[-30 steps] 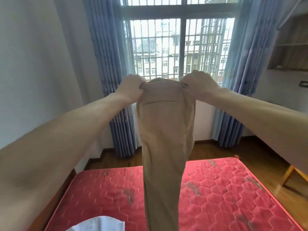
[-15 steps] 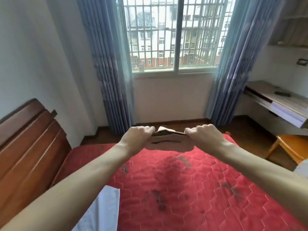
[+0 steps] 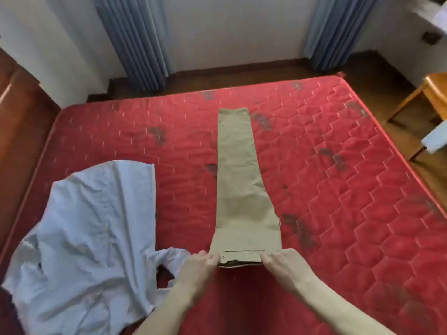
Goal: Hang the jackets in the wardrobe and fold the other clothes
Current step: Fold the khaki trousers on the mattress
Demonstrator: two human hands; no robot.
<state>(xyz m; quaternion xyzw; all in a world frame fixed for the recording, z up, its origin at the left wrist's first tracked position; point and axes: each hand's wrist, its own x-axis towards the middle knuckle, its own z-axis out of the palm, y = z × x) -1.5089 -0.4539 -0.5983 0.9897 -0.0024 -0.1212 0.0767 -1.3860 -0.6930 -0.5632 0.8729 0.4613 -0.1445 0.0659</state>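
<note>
A pair of khaki trousers (image 3: 239,184) lies flat on the red mattress (image 3: 350,189), folded leg on leg, waistband nearest me and cuffs pointing toward the window wall. My left hand (image 3: 199,264) pinches the left corner of the waistband. My right hand (image 3: 281,263) pinches the right corner. Both hands rest low on the mattress. A crumpled pale blue shirt (image 3: 89,233) lies to the left of the trousers, one sleeve reaching under my left wrist.
A dark wooden headboard (image 3: 17,117) borders the bed on the left. Blue curtains (image 3: 135,39) hang against the far wall. A wooden stool (image 3: 430,97) with a pale cloth stands on the floor at the right.
The trousers hung from my raised hands in front of the window. I swung them down and laid them flat along the mattress; my view has tilted down to the bed.
</note>
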